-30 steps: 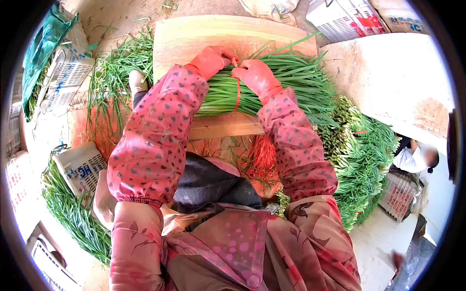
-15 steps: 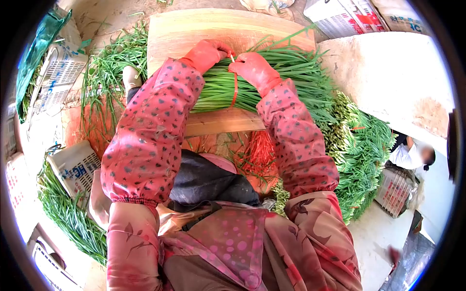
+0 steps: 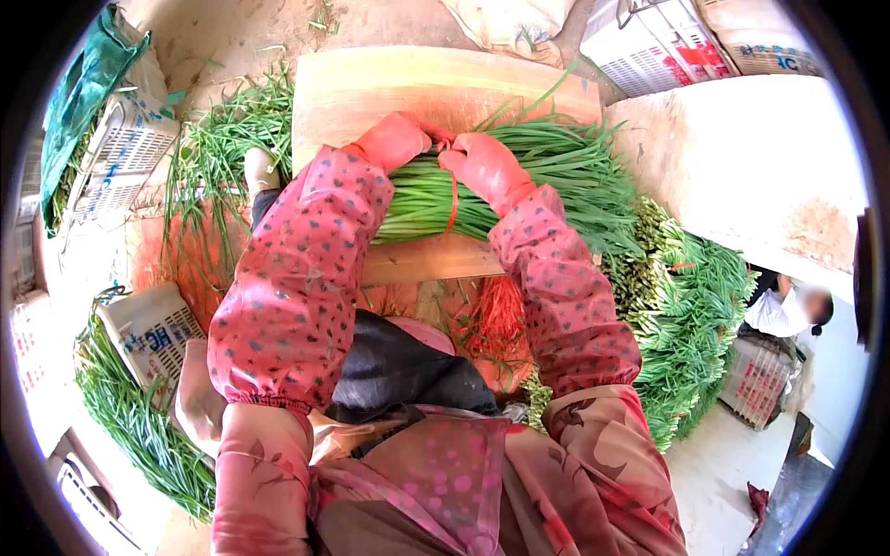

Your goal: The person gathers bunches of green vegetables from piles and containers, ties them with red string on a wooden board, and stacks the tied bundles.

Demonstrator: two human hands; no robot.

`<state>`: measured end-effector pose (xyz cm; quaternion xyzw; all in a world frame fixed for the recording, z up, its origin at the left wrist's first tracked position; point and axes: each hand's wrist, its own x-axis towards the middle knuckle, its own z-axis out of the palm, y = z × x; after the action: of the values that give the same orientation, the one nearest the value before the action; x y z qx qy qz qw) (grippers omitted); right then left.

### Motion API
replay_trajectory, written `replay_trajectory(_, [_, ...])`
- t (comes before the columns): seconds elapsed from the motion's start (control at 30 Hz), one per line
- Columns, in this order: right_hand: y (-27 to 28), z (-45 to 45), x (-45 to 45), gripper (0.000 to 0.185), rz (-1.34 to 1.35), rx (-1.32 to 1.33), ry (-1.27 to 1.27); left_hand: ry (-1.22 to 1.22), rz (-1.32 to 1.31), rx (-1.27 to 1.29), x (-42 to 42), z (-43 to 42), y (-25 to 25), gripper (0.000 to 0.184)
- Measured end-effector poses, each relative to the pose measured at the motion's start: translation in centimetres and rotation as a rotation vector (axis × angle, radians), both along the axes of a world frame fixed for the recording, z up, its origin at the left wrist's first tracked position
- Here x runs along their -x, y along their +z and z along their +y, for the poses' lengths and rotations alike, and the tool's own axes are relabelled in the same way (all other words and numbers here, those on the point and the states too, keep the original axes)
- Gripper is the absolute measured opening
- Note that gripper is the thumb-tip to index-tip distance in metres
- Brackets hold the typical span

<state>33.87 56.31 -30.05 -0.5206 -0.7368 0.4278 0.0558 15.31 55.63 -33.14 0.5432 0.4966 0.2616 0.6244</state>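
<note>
Red strands [image 3: 498, 320] lie near centre, just this side of a wooden board [image 3: 371, 88]. On it, at twelve o'clock, rests a green bundle [image 3: 417, 204]; left hand [image 3: 399, 142] and right hand [image 3: 487, 167], fingers pinched narrow, hold its red tie [image 3: 454, 206]. Stacked greens [image 3: 691, 324] stand toward three; beyond, a white crate [image 3: 125, 153] at ten, another crate [image 3: 640, 46] at one.

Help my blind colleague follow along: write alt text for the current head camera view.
Two gloved hands pinch a red band around a bundle of green stalks on a wooden board, with more greens piled at right.
</note>
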Motion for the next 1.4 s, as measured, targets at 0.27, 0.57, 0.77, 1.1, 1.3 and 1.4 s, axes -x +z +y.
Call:
replay_trajectory(0.27, [0.2,0.4,0.1,0.03,-0.087,0.013,0.049,0.11,-0.047,-0.016,-0.4,-0.5,0.5,0.025])
replay_trajectory(0.57, [-0.6,0.5,0.0,0.031,-0.077,0.009,0.029,0.115,0.014,-0.022,-0.7,-0.4,0.5,0.023])
replay_trajectory(0.77, [-0.7,0.4,0.0,0.031,-0.007,-0.014,0.031,0.02,0.085,0.038,-0.4,-0.8,2.9,0.024])
replay_trajectory(1.1, [-0.3,0.0,0.1,0.029,-0.089,-0.057,0.024,0.115,-0.048,-0.033,-0.5,-0.5,0.1,0.025])
replay_trajectory(1.3, [0.2,-0.4,0.3,0.028,-0.106,-0.124,0.005,0.141,0.076,-0.018,-0.8,-0.3,0.4,0.023])
replay_trajectory(1.4, [-0.1,-0.3,0.2,0.028,-0.101,-0.138,0.007,0.168,0.088,-0.014,-0.9,-0.4,0.7,0.023])
